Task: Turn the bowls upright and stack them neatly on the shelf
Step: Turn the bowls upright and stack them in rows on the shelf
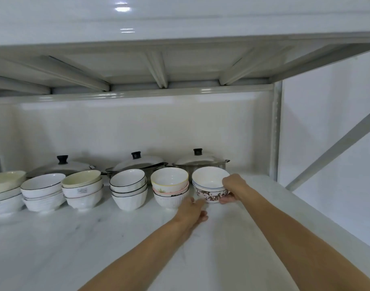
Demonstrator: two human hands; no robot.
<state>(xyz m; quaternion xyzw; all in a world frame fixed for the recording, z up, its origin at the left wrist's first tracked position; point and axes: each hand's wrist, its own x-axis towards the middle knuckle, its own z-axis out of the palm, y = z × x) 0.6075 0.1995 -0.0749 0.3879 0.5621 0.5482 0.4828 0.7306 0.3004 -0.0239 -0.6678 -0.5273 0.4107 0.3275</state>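
Note:
Several stacks of upright bowls stand in a row on the white shelf (96, 238). The rightmost stack (207, 185) has a brown-patterned bowl at the bottom and blue-rimmed white bowls nested in it. My right hand (232, 186) grips this stack at its right side, fingers over the rim and thumb low by the base. My left hand (193, 211) lies flat on the shelf just in front of the stack, fingers relaxed, holding nothing. To the left stands a stack (170, 189) topped by a yellow-rimmed bowl, then a black-rimmed stack (128, 189).
Three lidded pots, among them one (201, 161) at the right, stand behind the bowls against the back wall. More bowl stacks (43, 192) and plates (5, 185) fill the left. A shelf board (159, 66) hangs overhead; a metal upright (275, 133) bounds the right.

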